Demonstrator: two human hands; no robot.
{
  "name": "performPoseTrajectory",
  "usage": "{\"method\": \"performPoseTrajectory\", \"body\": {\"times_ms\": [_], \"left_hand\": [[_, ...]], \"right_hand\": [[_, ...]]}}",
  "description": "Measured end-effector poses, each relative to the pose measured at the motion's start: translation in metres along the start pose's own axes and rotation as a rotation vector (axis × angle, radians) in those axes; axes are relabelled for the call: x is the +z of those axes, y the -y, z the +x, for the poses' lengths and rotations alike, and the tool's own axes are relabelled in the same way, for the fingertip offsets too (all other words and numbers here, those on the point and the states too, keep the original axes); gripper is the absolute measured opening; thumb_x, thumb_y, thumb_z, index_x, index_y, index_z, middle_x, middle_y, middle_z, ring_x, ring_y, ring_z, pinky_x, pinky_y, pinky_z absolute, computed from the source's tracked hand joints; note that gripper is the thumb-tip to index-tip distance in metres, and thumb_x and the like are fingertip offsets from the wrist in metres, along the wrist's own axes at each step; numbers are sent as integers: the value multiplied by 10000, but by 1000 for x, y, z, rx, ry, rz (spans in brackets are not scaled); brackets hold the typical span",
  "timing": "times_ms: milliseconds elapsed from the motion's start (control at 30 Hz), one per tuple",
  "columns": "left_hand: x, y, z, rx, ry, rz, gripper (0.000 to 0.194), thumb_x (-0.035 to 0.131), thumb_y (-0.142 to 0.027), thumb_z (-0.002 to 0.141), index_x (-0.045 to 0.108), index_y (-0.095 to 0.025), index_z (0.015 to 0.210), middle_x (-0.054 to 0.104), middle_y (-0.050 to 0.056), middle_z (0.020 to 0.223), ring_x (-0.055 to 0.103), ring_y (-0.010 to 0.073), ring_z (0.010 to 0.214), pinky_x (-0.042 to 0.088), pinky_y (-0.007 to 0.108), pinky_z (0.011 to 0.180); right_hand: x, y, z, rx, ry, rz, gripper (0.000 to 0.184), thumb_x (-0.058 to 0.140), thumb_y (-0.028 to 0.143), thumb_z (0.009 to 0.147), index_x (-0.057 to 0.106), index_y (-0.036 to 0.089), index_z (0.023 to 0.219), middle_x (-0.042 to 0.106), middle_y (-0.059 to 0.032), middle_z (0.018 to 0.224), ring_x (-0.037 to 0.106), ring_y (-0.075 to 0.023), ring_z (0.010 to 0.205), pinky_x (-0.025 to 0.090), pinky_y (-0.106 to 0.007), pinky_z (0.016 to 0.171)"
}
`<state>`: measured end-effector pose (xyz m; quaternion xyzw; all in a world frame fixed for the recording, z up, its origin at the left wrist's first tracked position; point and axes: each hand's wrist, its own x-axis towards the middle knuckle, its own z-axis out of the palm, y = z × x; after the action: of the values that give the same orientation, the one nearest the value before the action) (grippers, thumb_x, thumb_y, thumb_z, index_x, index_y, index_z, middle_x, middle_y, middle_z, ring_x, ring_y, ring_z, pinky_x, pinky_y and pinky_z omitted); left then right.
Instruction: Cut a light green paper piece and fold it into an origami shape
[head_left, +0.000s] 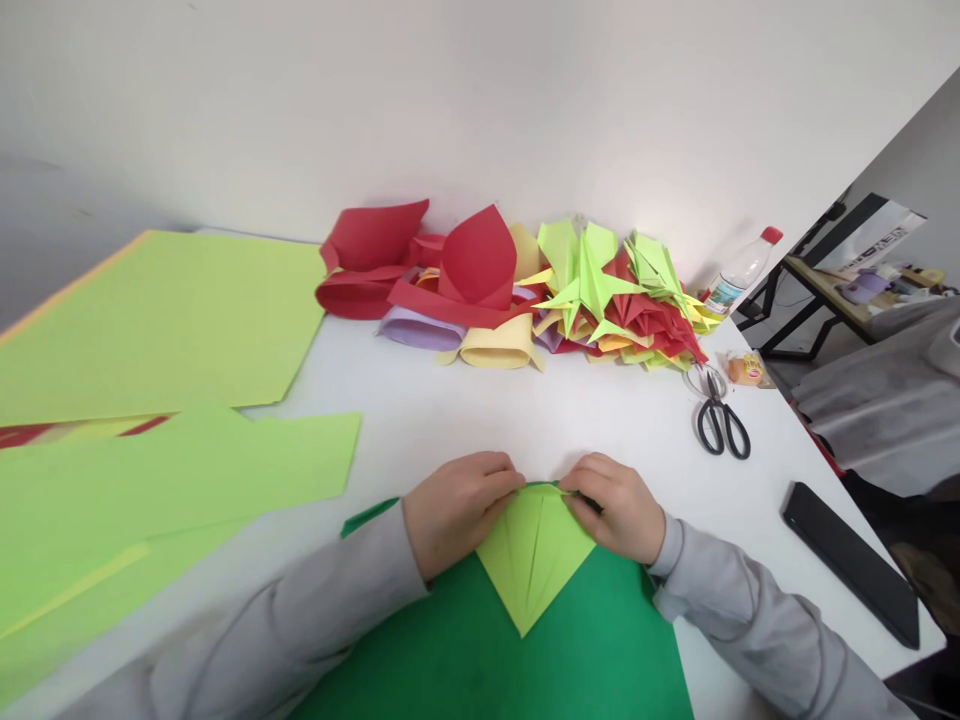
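A light green folded paper [534, 560] lies on a dark green sheet [480, 660], its point toward me and creases running down its middle. My left hand [463, 508] pinches the paper's far left corner. At the far right corner, my right hand [616, 508] pinches it too, thumb and fingers together. The far edge between both hands is slightly raised.
Light green sheets [180, 470] are stacked at left. Red paper shapes [480, 260] and green folded pieces [589, 270] line the wall. To the right are scissors [721, 425], a bottle [742, 275], a packaged snack [746, 369] and a black phone-like slab [851, 565].
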<state>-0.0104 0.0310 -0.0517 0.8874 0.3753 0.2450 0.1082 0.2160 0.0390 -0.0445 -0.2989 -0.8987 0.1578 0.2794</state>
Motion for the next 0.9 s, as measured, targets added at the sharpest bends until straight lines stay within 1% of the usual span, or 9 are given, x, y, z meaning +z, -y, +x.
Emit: {"method": "performPoseTrajectory", "body": {"times_ms": [100, 233, 300, 433, 533, 633, 733, 833, 900], "left_hand": [[3, -1, -1, 44, -1, 134, 299, 367, -78, 869, 639, -166, 782, 625, 53, 729, 577, 178, 673, 463, 281, 601], [9, -3, -3, 113, -79, 248, 335, 335, -88, 889, 605, -165, 707, 576, 50, 671, 509, 187, 615, 423, 302, 550], [10, -4, -3, 114, -86, 255, 334, 334, -101, 895, 599, -170, 702, 570, 46, 670, 496, 181, 612, 422, 299, 549], [8, -4, -2, 105, -68, 231, 280, 377, -114, 886, 622, -167, 762, 609, 51, 716, 540, 174, 660, 458, 293, 584], [7, -4, -1, 109, -88, 237, 276, 380, -107, 879, 624, -165, 764, 612, 54, 715, 547, 177, 660, 463, 293, 575], [7, -6, -1, 131, -105, 234, 284, 360, -84, 878, 626, -152, 807, 608, 62, 728, 545, 182, 667, 471, 295, 580], [8, -7, 0, 153, -106, 239, 296, 349, -63, 879, 624, -145, 807, 591, 64, 721, 526, 182, 660, 461, 294, 580], [10, -8, -1, 150, -140, 238, 306, 346, -66, 879, 608, -157, 750, 560, 59, 692, 491, 181, 639, 433, 297, 566], [11, -10, -2, 137, -143, 216, 275, 368, -103, 878, 600, -157, 742, 552, 64, 700, 480, 189, 652, 428, 312, 577]], "right_hand": [[0, 0, 1, -14, 3, -14, 146, 472, 117, 828, 591, 173, 890, 617, -62, 787, 558, -172, 752, 495, -281, 674], [0, -1, -1, -66, -4, -110, 181, 447, 92, 805, 596, 171, 872, 615, -67, 762, 549, -178, 731, 495, -290, 657], [0, -2, -2, -94, -1, -156, 209, 432, 78, 805, 600, 169, 890, 616, -71, 769, 548, -181, 740, 497, -294, 663], [-3, -3, -4, -138, 49, -215, 217, 422, 76, 843, 607, 151, 929, 608, -78, 782, 541, -184, 758, 499, -292, 677], [-6, -1, -4, -146, 92, -284, 216, 408, 86, 885, 613, 149, 911, 597, -72, 765, 535, -181, 763, 481, -279, 673], [-8, 3, -1, -173, 112, -388, 246, 388, 107, 918, 621, 148, 853, 582, -66, 729, 505, -182, 717, 443, -281, 626], [-9, 6, 0, -207, 93, -459, 274, 384, 116, 929, 621, 149, 796, 566, -58, 692, 468, -178, 661, 396, -291, 584], [-8, 7, 1, -197, 68, -455, 237, 398, 104, 915, 628, 130, 866, 572, -62, 711, 478, -182, 691, 383, -299, 597], [-6, 9, 1, -192, 51, -454, 222, 409, 115, 921, 630, 128, 900, 575, -61, 723, 476, -181, 698, 372, -306, 603]]}}
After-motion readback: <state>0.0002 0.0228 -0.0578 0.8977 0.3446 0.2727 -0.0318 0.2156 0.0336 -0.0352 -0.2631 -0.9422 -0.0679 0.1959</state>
